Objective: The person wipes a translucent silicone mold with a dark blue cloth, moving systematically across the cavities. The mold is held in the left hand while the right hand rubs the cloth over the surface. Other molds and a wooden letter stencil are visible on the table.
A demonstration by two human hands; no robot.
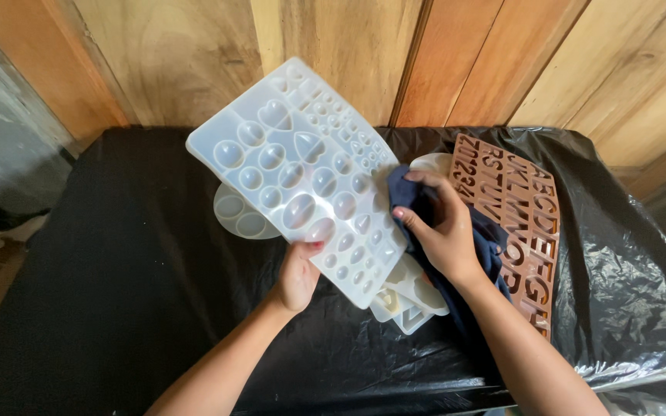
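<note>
A single head-worn camera looks steeply down from close above at the black-covered tabletop [117, 293], facing the wooden plank wall [333, 54] just behind it.

Two hands show, a left hand [298, 276] and a right hand [442, 231]. There is one large translucent white mould [302, 173], one brown letter mould [529, 223], one dark blue cloth [481, 246], and at least three smaller clear moulds [240, 214] beneath.

left hand [297, 276]: holds white mould [302, 173] tilted | right hand [442, 231]: presses dark cloth [410, 202] against mould edge
</note>
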